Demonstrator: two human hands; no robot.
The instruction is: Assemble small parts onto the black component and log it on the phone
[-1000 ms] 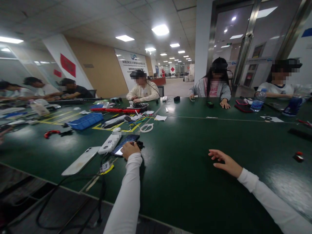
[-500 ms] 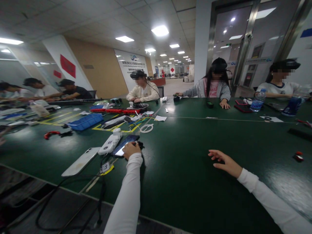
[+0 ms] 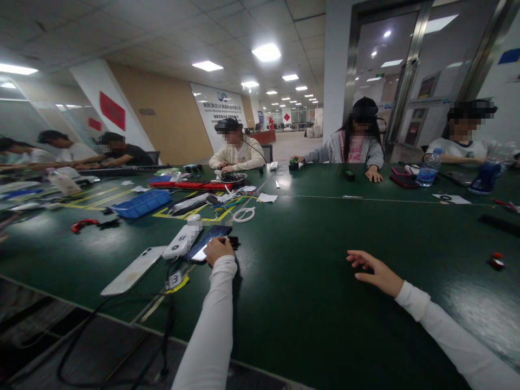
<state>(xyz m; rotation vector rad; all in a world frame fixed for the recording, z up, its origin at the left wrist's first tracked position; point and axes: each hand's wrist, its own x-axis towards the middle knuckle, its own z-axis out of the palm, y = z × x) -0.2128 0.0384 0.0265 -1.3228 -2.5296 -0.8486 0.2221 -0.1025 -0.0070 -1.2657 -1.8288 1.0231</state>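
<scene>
My left hand [image 3: 218,250] rests on the near end of a dark phone [image 3: 208,241] lying on the green table [image 3: 300,260]. Its fingers are curled over the phone and a small black object [image 3: 233,240] just to the right; whether they grip either one I cannot make out. A white power bank [image 3: 181,241] lies beside the phone on its left. My right hand [image 3: 374,269] lies flat on bare table to the right, fingers stretched out and pointing left, holding nothing. Both arms wear white sleeves.
A white phone [image 3: 129,270] lies face down at the left with black cables [image 3: 122,330] running off the table's edge. Farther back are a blue tray [image 3: 141,202], a red power strip [image 3: 189,184] and a white cable coil [image 3: 244,214]. Several people sit along the far sides. A small red object [image 3: 496,260] lies at right.
My hands have barely moved. The person in the striped jacket across the table has reached a hand out to a small black box.
</scene>
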